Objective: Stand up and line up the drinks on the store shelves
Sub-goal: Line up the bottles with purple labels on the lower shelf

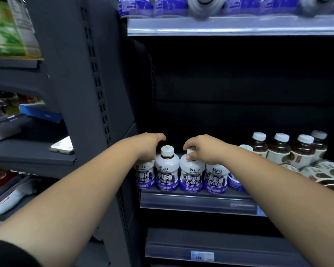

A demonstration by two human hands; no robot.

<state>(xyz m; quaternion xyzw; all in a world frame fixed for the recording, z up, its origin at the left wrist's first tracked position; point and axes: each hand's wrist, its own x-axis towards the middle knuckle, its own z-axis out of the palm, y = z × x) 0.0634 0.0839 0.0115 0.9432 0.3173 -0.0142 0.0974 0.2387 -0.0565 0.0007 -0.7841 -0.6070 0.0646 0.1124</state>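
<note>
- Four white juice bottles (167, 180) stood in a row at the front of a dark shelf (197, 203), each with a purple band round its bottom.
- One of them, the free bottle (167, 162), had no hand on it, and its white cap showed.
- Just left of the free bottle stood the end bottle (144, 175). The left hand (149, 146) sat on top of it with its fingers curled down over the cap, so the cap was hidden.
- Just right of the free bottle stood the next bottle (191, 176). The right hand (202, 150) pinched its white cap between the thumb and bent fingers.
- Further right of the free bottle stood the last bottle (216, 178), with its top hidden under the right hand.
- Well to the right of the free bottle, brown tea bottles (280, 149) stood up straight with white caps.
- Also to the right of the free bottle, lying bottles (320, 172) rested on their sides, nearer the shelf's front than the tea bottles.
- High above the free bottle, a top shelf (229, 26) held blurry purple bottles (168, 6).
- Far to the left of the free bottle lay a flat shiny thing (62, 145). I could not tell what it was.
- Below the free bottle was a price tag (202, 255).
</note>
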